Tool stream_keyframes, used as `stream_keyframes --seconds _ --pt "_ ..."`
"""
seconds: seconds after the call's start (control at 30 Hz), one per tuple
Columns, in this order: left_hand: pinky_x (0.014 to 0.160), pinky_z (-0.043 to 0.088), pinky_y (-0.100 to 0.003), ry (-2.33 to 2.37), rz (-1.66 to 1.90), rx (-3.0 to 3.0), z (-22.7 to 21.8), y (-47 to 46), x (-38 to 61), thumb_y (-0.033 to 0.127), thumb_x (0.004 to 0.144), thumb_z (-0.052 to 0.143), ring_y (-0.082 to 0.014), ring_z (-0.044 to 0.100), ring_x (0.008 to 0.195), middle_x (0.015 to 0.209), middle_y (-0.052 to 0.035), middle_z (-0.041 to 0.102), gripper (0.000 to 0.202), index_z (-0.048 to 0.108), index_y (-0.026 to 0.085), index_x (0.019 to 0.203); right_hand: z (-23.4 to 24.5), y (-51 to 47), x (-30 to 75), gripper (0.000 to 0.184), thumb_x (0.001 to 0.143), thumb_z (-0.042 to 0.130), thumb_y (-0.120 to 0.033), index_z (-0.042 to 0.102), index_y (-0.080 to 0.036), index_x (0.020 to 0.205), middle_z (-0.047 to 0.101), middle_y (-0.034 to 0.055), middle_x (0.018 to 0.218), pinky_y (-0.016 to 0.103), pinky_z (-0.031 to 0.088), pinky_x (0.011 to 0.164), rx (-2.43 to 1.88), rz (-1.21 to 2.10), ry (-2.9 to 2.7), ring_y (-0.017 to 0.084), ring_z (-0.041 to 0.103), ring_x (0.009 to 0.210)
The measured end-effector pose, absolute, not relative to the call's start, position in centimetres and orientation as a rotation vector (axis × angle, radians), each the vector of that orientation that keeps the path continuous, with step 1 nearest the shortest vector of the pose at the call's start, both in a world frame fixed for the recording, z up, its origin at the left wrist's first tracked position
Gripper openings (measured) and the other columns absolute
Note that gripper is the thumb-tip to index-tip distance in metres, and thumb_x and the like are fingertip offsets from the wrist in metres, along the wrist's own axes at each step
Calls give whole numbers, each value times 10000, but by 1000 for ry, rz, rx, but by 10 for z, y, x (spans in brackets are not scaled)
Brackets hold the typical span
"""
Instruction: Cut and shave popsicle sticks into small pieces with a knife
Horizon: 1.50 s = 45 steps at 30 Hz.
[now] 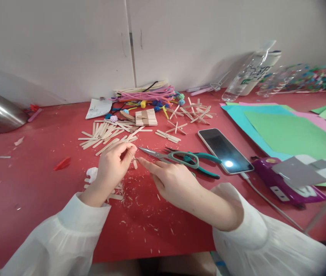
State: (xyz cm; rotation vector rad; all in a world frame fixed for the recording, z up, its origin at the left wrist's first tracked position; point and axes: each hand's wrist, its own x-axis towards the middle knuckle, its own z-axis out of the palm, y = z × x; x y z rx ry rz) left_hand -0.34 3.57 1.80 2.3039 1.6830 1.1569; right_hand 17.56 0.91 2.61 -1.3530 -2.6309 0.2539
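My left hand (115, 166) is closed in a pinch, thumb against forefinger. A short piece of wooden craft stick (135, 164) shows just below its fingertips; how far it reaches between them is hidden. From the right, my right hand (174, 182) points its stretched forefinger at this piece, its other fingers curled loosely beneath. Scissors (163, 155) with grey-green handles lie behind that hand, over teal-handled pliers (205, 163). Thin wood shavings (131, 191) litter the red table between and below the hands. Several cut sticks (115, 197) lie partly hidden by my left wrist.
Loose craft sticks (105, 132), a banded stick bundle (146, 117) and crossed-stick shapes (176, 128) lie behind. Pink pipe cleaners (145, 94) rest near the wall. To the right are a phone (223, 149), a purple device (283, 180), coloured paper (289, 130) and a plastic bottle (243, 76).
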Motion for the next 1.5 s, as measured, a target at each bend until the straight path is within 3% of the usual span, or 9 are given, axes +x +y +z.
stream_keyframes --seconds 0.5,0.77,0.97,1.03,1.2,1.5 --pt "655 482 -233 1669 1040 2304 26 33 -8 310 857 505 -156 645 701 802 -12 711 181 649 213 807 32 1 168 674 761 403 -42 323 -197 1412 672 94 883 246 343 441 -1422 148 -2767 156 610 555" --pt "661 469 -216 1646 1001 2288 31 31 -7 296 857 506 -138 633 681 777 -1 704 186 650 192 801 26 12 175 505 810 405 -116 498 -186 1302 698 55 845 265 471 618 -1257 887 -2266 167 631 682" --pt "671 476 -224 1688 1001 2208 30 34 -11 296 849 517 -149 645 699 763 -2 706 178 649 186 804 23 20 176 532 820 392 -153 434 -219 1346 627 -12 703 231 451 427 -1170 1636 -1874 94 523 391" --pt "669 479 -228 1698 1000 2183 29 34 -12 298 849 517 -153 651 703 761 0 708 176 647 189 801 23 18 175 528 816 398 -141 454 -225 1334 639 0 720 240 461 480 -1204 1430 -1993 109 557 459" --pt "670 485 -241 1722 1007 2165 29 34 -11 308 848 522 -165 659 725 783 -10 714 178 650 190 815 20 11 174 555 809 415 -105 440 -236 1348 674 61 847 282 440 604 -1280 551 -2399 187 605 705" --pt "673 481 -237 1686 1027 2204 28 33 -11 314 854 519 -153 648 683 708 7 697 184 654 197 811 21 8 174 593 812 410 -89 384 -255 1380 670 54 847 254 351 501 -1330 257 -2616 178 606 662"
